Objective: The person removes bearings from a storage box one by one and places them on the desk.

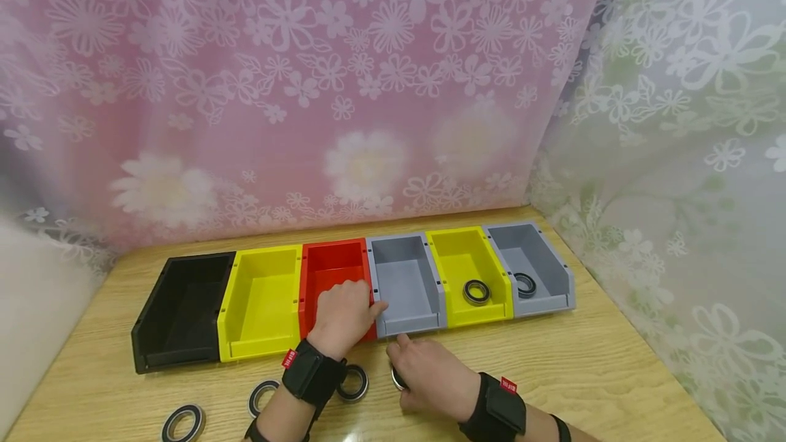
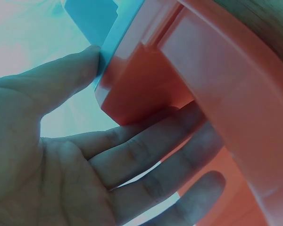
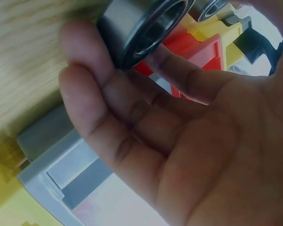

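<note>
My left hand (image 1: 344, 312) reaches over the front of the red bin (image 1: 334, 258), its fingers (image 2: 151, 155) extended inside. Its thumb touches the edge of the grey bin (image 1: 405, 278) next to it; no bearing shows in this hand. Just in front of the grey bin, my right hand (image 1: 436, 374) holds a ball bearing (image 3: 132, 30) at its curled fingertips, low over the table. The bearing is tilted in the right wrist view, while in the head view the hand mostly hides it.
More bearings lie on the wooden table (image 1: 589, 374): one bearing (image 1: 365, 383) by the left wrist, others (image 1: 253, 398) further left. Bearings sit in the right yellow bin (image 1: 454, 258) and rightmost grey bin (image 1: 534, 251). A yellow bin (image 1: 264, 292) and black bin (image 1: 184, 305) stand left.
</note>
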Available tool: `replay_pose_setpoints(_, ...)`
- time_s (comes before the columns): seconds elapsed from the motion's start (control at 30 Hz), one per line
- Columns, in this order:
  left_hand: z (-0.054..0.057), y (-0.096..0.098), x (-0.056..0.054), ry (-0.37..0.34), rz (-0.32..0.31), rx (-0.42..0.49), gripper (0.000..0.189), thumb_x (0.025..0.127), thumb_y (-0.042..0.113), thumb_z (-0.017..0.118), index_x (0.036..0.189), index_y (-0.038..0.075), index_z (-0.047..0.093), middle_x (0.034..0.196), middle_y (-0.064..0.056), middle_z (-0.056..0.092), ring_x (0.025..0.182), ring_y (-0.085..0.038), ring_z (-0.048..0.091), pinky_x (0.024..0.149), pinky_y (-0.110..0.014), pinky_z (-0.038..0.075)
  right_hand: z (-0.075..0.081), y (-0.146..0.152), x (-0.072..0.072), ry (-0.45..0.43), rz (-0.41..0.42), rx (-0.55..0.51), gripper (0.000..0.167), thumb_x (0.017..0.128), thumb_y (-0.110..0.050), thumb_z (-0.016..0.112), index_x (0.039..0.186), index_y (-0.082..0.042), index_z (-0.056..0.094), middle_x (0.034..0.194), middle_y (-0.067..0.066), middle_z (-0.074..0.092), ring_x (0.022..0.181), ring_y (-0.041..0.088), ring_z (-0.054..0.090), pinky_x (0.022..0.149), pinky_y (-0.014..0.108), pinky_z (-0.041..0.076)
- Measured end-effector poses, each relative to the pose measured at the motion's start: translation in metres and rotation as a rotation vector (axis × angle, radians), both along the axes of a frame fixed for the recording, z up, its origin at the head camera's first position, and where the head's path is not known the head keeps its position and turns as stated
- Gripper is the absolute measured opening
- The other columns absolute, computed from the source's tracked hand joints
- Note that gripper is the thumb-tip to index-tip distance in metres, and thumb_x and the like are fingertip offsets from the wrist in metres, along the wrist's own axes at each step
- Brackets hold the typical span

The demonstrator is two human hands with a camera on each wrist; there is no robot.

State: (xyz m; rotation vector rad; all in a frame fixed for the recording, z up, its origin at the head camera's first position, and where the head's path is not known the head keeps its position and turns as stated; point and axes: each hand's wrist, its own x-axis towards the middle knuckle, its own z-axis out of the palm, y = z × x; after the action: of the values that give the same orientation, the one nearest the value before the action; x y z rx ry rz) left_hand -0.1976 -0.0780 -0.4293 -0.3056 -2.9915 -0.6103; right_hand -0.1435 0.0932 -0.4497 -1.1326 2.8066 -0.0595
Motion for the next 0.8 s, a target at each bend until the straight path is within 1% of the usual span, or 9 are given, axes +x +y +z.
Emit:
replay_pose_setpoints(0.3,0.0018,0.0013,0.0011,-0.002,0.005,-0.001,0.039,0.084,0.033,0.087,0.07,0.008,0.06,0.051,-0.002,0.04,0.044,-0.018,0.042,0.044,-0.027,0.035,-0.0016,0.0012,0.0011,-0.021,-0.023,0.008,0.039,0.071,-0.024,0.086,0.096,-0.013,0.059,0.082,-0.003,0.048,0.06,0.006,0.045,0.057,0.024,0.042)
replay_pose_setpoints(0.63,0.0023,0.0012,0.0012,-0.012,0.006,-0.006,0.04,0.084,0.034,0.087,0.07,0.009,0.059,0.051,-0.002,0.04,0.045,-0.018,0.042,0.044,-0.027,0.036,-0.0023,0.0037,-0.0001,-0.028,-0.02,0.025,0.039,0.073,-0.027,0.086,0.1,-0.015,0.06,0.086,-0.003,0.05,0.063,0.005,0.046,0.056,0.024,0.042)
replay_pose_setpoints(0.8,0.0024,0.001,0.0013,-0.011,0.006,-0.004,0.04,0.084,0.033,0.087,0.07,0.009,0.059,0.051,-0.002,0.039,0.044,-0.018,0.042,0.044,-0.027,0.035,-0.0015,0.004,-0.0011,-0.058,-0.037,0.048,0.041,0.074,-0.03,0.088,0.103,-0.016,0.062,0.088,-0.002,0.052,0.065,0.006,0.047,0.059,0.025,0.044)
